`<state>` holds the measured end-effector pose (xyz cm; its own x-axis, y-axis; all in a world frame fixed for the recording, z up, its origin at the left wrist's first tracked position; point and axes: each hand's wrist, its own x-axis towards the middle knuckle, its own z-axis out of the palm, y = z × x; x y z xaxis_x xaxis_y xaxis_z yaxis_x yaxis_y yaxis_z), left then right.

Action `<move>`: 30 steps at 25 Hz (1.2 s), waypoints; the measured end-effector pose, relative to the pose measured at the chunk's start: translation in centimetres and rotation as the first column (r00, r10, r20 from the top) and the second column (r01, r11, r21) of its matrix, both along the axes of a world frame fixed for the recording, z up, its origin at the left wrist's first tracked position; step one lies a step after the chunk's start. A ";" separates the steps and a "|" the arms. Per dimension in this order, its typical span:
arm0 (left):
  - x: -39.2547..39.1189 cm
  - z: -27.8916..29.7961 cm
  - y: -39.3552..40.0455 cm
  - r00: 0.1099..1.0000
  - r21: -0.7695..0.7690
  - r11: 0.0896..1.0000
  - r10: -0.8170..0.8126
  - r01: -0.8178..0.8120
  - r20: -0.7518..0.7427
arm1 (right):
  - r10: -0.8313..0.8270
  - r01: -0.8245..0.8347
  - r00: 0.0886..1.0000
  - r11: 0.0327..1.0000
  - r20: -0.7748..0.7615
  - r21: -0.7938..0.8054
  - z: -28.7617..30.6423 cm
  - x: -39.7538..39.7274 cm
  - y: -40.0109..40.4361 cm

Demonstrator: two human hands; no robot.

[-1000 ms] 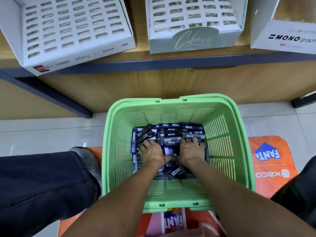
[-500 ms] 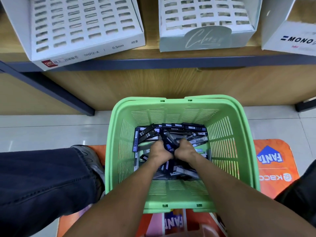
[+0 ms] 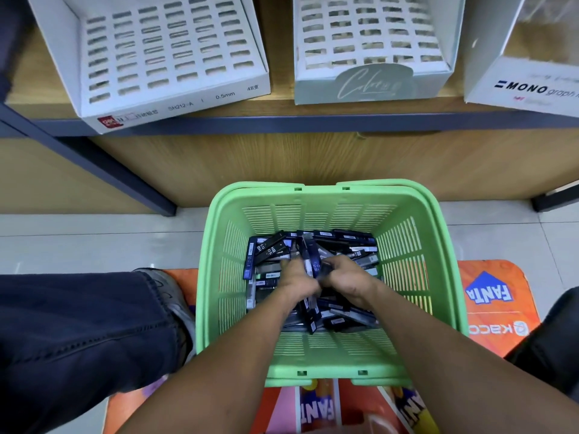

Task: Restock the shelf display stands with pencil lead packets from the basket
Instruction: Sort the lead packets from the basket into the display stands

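A green plastic basket sits on the floor below the shelf and holds several dark pencil lead packets. Both my hands are down inside it, side by side. My left hand and my right hand curl together round a bunch of packets that sticks up between them. On the shelf above stand two white slotted display stands, one at the left and one in the middle; their slots look bare.
A white MONO box stands at the shelf's right. The basket rests on an orange Fanta mat. My left leg in dark trousers and a grey shoe lie left of the basket. A dark shelf bracket runs diagonally at the left.
My hands went from lying flat on the packets to closing together round a bunch and lifting it a little. The view has tilted up slightly toward the shelf.
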<state>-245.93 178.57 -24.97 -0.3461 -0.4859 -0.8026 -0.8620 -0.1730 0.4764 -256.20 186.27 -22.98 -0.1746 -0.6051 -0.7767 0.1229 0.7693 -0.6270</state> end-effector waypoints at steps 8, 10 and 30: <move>0.5 1.1 -0.9 0.998 0.003 0.999 -0.049 0.049 0.049 | -0.191 0.197 0.978 0.978 -0.086 0.072 -0.9 0.3 0.0; 0.7 1.0 -1.5 0.992 -0.050 0.994 -0.095 0.099 0.078 | -0.316 0.319 0.947 0.946 -0.053 0.066 -0.8 0.3 0.1; -0.2 2.1 -1.9 0.925 0.022 0.961 0.272 -0.276 -0.264 | -0.386 0.394 0.877 0.919 0.288 0.031 -0.6 -0.2 2.4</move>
<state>-246.09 176.68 -22.91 -0.3952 -0.6027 -0.6932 -0.6260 -0.3755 0.6834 -256.45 188.69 -23.61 -0.1768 -0.5556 -0.8124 0.5840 0.6052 -0.5410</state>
